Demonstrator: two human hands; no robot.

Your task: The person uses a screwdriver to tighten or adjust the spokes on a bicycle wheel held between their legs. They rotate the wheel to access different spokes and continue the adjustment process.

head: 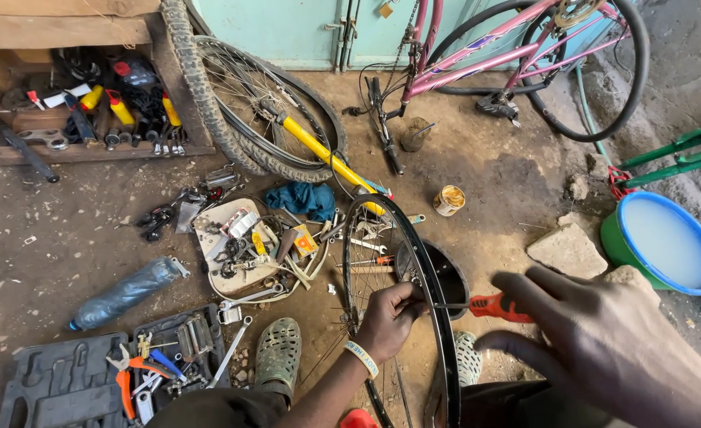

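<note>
At lower centre of the frame, the bare wheel rim (438, 317) is pinched by the left hand (388, 321). An orange-handled screwdriver (499, 307) lies just beyond the right hand (604, 341), whose fingers are spread, untouching.

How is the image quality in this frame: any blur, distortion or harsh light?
Head view: even, soft daylight, no glare. The right hand looms large and soft-edged, close to the lens. The left hand on the wheel rim is sharp. Wide-angle bending shows at the edges, as on the tyre.
</note>
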